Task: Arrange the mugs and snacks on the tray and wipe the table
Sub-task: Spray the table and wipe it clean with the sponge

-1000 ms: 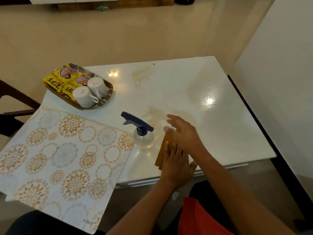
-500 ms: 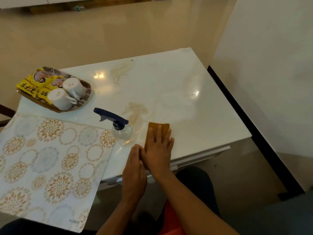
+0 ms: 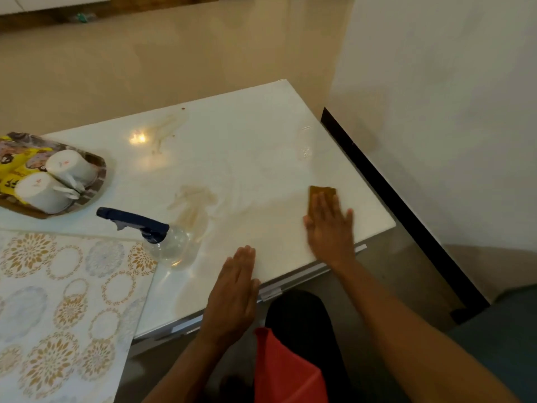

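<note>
My right hand (image 3: 329,228) lies flat on a brown cloth (image 3: 321,191), pressing it onto the white table (image 3: 247,158) near its right edge. At the table's front edge my left hand (image 3: 234,289) rests flat with its fingers together and holds nothing. A brown tray (image 3: 96,181) at the far left carries two white mugs (image 3: 69,167) (image 3: 37,190) lying on their sides and yellow snack packets (image 3: 8,181). Brownish stains (image 3: 193,207) (image 3: 168,129) mark the table top.
A clear spray bottle (image 3: 171,245) with a dark blue trigger head stands left of my left hand. A patterned mat (image 3: 58,286) covers the table's front left corner and hangs over the edge. A white wall with a black skirting (image 3: 406,205) runs close along the right.
My right hand has slid the cloth to the right, away from the spray bottle and my left hand. The left hand stayed at the front edge. The view has shifted.
</note>
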